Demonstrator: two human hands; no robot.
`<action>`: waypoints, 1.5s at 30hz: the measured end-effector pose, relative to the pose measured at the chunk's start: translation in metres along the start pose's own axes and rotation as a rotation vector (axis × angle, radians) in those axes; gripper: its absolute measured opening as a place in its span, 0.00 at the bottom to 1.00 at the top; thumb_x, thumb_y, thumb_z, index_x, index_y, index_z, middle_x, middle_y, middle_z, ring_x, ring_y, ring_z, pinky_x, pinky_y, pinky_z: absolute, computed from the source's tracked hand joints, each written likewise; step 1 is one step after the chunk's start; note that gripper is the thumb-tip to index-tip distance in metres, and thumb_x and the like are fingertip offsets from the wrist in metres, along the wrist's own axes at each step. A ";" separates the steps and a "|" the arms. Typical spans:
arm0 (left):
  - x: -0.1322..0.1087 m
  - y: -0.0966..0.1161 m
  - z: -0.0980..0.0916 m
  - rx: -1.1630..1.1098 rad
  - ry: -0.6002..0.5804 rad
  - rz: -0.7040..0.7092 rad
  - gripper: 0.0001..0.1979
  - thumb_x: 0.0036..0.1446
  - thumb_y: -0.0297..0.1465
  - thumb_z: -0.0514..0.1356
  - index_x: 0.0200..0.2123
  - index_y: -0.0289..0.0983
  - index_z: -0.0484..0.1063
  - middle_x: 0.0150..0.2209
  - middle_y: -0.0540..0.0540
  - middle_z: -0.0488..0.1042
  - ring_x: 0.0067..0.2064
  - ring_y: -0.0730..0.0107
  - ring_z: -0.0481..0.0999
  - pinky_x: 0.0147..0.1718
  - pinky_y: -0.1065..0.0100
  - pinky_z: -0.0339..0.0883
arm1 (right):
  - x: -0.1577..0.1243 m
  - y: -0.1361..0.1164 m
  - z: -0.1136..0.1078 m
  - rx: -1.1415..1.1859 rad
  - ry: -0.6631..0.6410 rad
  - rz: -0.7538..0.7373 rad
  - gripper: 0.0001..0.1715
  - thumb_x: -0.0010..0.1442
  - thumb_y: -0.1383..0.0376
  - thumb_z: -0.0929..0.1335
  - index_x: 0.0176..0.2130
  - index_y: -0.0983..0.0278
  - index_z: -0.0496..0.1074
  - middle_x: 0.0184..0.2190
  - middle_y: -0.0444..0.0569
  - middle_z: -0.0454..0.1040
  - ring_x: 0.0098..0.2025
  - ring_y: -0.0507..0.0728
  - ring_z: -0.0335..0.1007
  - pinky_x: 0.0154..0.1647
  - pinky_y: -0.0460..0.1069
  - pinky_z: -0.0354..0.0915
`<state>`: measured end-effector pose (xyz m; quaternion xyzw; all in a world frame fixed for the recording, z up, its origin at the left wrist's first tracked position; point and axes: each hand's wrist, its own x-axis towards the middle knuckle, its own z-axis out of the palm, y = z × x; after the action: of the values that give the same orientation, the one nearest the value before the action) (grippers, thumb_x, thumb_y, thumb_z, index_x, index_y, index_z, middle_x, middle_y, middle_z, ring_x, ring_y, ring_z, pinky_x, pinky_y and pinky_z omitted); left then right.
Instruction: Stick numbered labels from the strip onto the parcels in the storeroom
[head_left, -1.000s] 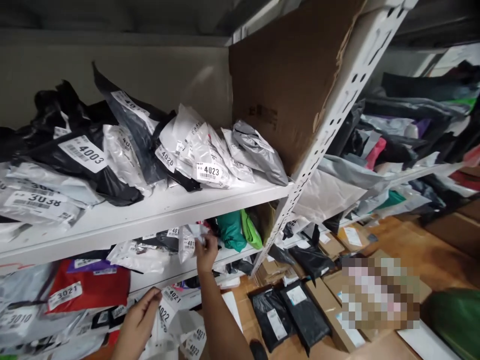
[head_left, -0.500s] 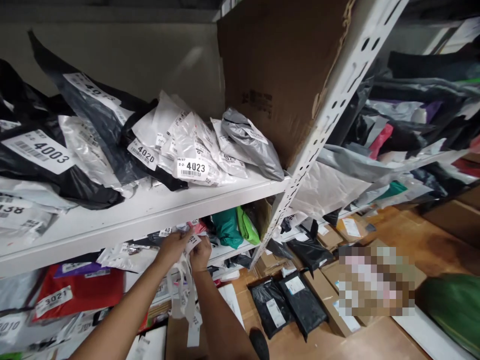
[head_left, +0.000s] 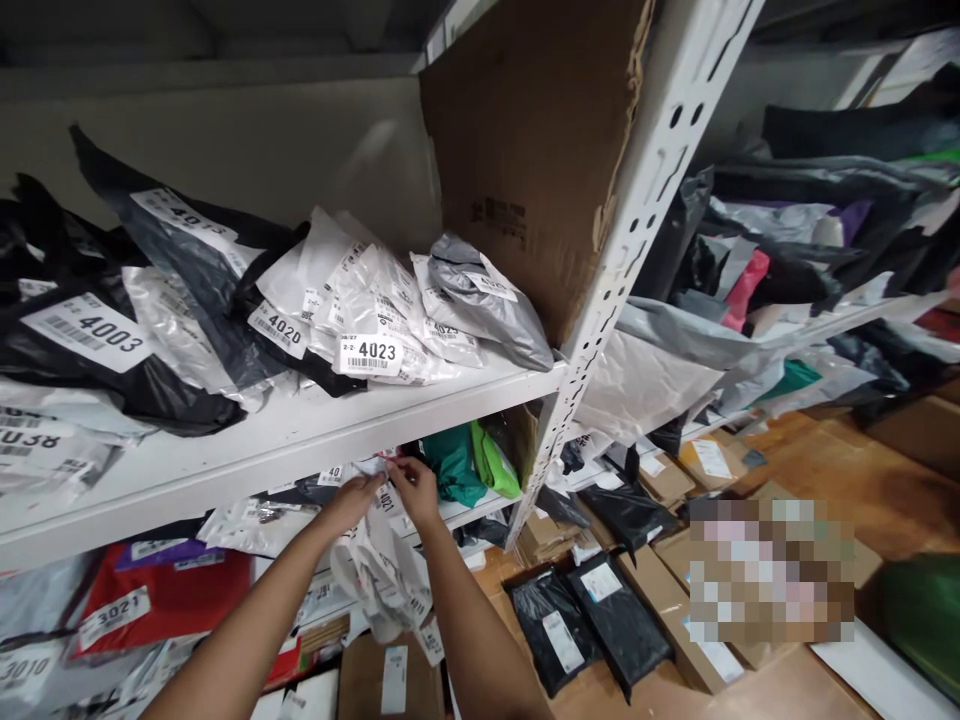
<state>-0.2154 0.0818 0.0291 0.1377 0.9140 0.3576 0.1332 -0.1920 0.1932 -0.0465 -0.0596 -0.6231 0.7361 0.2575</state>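
A long strip of printed number labels [head_left: 380, 565] hangs in loops below my hands, with 4021 readable near its top. My left hand [head_left: 358, 503] is closed on the strip's upper end. Close beside it, my right hand [head_left: 414, 488] has thumb and fingers pinched together at the same upper end; whether it grips the strip or a single label is too small to make out. Both hands are just under the front edge of a white shelf [head_left: 300, 445]. Behind them on the lower shelf lie a teal bag [head_left: 452, 465] and a lime green bag [head_left: 493, 462].
Above, the shelf bears labelled parcels, including a black bag [head_left: 97, 330] marked 4003 and a grey bag [head_left: 491, 300]. A perforated white post [head_left: 637, 230] rises to the right. Black parcels [head_left: 619, 615] and cardboard boxes lie on the floor. A red bag [head_left: 169, 590] sits lower left.
The 4021 label, held up between both hands before, now hangs below my fingers. My right hand has moved slightly up and right, and the strip has swung. The view has shifted a little.
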 end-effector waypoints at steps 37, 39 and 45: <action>-0.003 -0.019 0.015 -0.075 0.152 0.136 0.18 0.53 0.46 0.49 0.26 0.39 0.67 0.25 0.51 0.71 0.33 0.64 0.70 0.36 0.67 0.61 | 0.041 -0.005 0.020 -0.304 0.030 0.190 0.14 0.57 0.61 0.70 0.24 0.66 0.69 0.21 0.40 0.71 0.26 0.50 0.68 0.33 0.49 0.66; -0.004 -0.020 0.017 -0.067 0.173 0.128 0.19 0.53 0.47 0.49 0.26 0.39 0.68 0.25 0.51 0.71 0.33 0.64 0.70 0.36 0.67 0.61 | 0.037 -0.002 0.018 -0.263 0.049 0.180 0.13 0.58 0.61 0.69 0.26 0.66 0.69 0.23 0.40 0.71 0.27 0.50 0.68 0.34 0.49 0.67; -0.006 -0.023 0.021 -0.018 0.218 0.111 0.18 0.53 0.47 0.48 0.23 0.39 0.64 0.21 0.53 0.65 0.29 0.67 0.68 0.31 0.69 0.60 | 0.037 0.017 0.016 -0.019 0.102 0.197 0.15 0.60 0.61 0.68 0.26 0.67 0.68 0.21 0.38 0.68 0.23 0.48 0.65 0.29 0.47 0.66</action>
<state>-0.2061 0.0766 -0.0009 0.1470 0.9109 0.3853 0.0143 -0.2349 0.1944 -0.0506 -0.1604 -0.6074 0.7478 0.2147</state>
